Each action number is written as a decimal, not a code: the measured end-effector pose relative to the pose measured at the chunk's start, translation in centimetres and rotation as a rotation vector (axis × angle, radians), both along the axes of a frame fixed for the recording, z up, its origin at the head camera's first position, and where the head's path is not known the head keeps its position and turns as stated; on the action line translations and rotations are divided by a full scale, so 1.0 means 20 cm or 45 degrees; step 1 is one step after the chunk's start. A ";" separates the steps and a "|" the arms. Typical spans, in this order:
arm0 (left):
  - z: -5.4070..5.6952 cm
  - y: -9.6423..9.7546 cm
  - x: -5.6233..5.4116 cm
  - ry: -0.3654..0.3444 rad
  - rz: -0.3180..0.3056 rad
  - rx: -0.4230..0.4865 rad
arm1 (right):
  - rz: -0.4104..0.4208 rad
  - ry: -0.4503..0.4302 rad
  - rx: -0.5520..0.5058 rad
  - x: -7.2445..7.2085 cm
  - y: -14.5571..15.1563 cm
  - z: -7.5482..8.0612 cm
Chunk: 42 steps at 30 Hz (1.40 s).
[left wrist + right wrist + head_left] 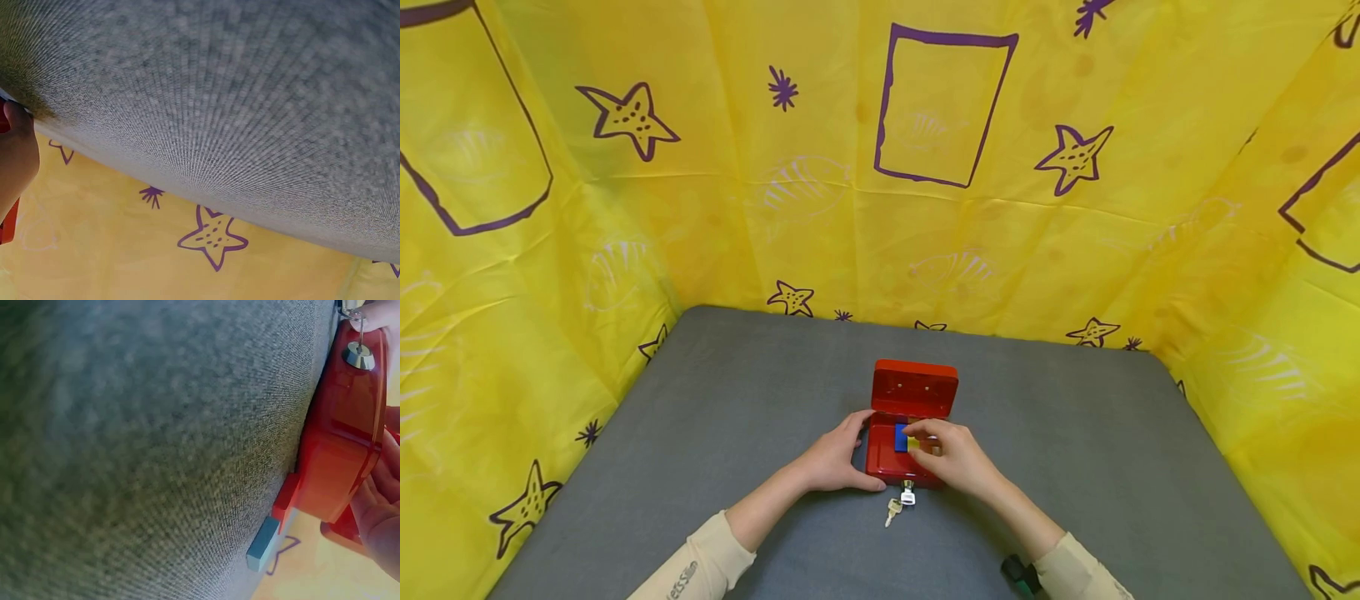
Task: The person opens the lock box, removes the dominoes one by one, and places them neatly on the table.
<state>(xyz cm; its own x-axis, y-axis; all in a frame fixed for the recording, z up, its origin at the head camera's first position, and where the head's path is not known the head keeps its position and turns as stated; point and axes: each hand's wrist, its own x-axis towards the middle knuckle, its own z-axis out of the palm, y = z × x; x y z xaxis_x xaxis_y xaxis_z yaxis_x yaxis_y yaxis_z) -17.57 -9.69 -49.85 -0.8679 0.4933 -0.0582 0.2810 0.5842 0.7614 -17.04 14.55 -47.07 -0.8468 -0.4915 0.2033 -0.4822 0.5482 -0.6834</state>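
A small red cash box point(880, 467) stands on the grey table with its lid point(914, 392) raised at the back. My left hand point(835, 457) grips the box's left side, thumb at the front corner and fingers toward the rear. Over the open box, my right hand point(958, 454) pinches a small yellow block point(913, 443) between thumb and forefinger. Beside it in the box is a blue block point(900, 437). One key point(907, 497) sits in the front lock point(359, 356), and a second key point(892, 510) hangs from it. The right hand hides part of the box's interior.
In the right wrist view, a red block point(285, 497) and a light blue block point(262, 544) lie on the table by the box's right side. Yellow cloth point(820, 233) with purple drawings surrounds the table point(760, 367). A dark band point(1021, 575) is near the right sleeve.
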 end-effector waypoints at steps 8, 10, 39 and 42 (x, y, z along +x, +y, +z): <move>0.00 0.00 0.00 -0.002 0.005 -0.011 | 0.021 0.025 0.063 -0.01 -0.01 0.00; 0.00 0.00 0.00 -0.004 0.003 -0.011 | 0.030 0.032 0.078 -0.01 -0.01 -0.01; 0.00 0.00 0.00 0.007 0.001 -0.021 | 0.143 0.057 0.226 0.00 -0.06 -0.01; 0.00 0.00 0.00 0.009 0.002 -0.023 | 0.154 0.076 0.220 0.01 -0.07 -0.01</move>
